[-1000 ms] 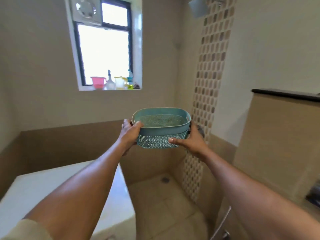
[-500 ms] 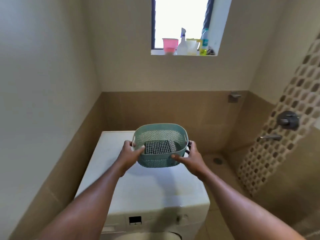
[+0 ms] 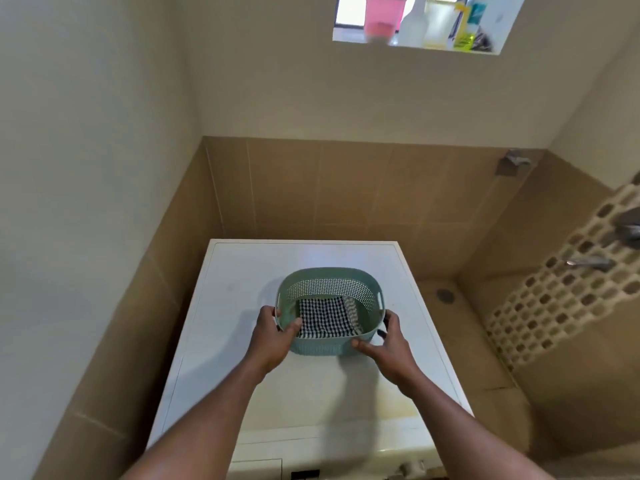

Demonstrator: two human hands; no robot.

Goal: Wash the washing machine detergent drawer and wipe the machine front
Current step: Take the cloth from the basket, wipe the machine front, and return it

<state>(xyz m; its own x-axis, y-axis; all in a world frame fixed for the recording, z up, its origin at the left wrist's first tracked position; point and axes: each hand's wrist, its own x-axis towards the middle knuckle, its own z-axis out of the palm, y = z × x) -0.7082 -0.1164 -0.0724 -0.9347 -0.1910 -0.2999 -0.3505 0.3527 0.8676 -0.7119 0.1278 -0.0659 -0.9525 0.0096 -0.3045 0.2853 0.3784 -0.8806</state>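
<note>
Your left hand [image 3: 273, 336] and right hand [image 3: 389, 344] grip the basket's [image 3: 329, 348] ends at the middle of the washing machine [image 3: 242, 271] top. The checked cloth [image 3: 325, 318] inside lies nearer your left hand.

Basket [image 3: 329, 285] between left hand [image 3: 273, 337] and right hand [image 3: 391, 344]

Person, upper limbs, as seen from the head camera.
- Left hand [image 3: 273, 336]: was bare; nothing worn on the wrist.
- Left forearm [image 3: 214, 410]: was bare along all its visible length.
- Right hand [image 3: 389, 348]: was bare; small dark marks showed at the fingertips, too small to identify.
- Right forearm [image 3: 457, 427]: was bare to the frame edge.
</note>
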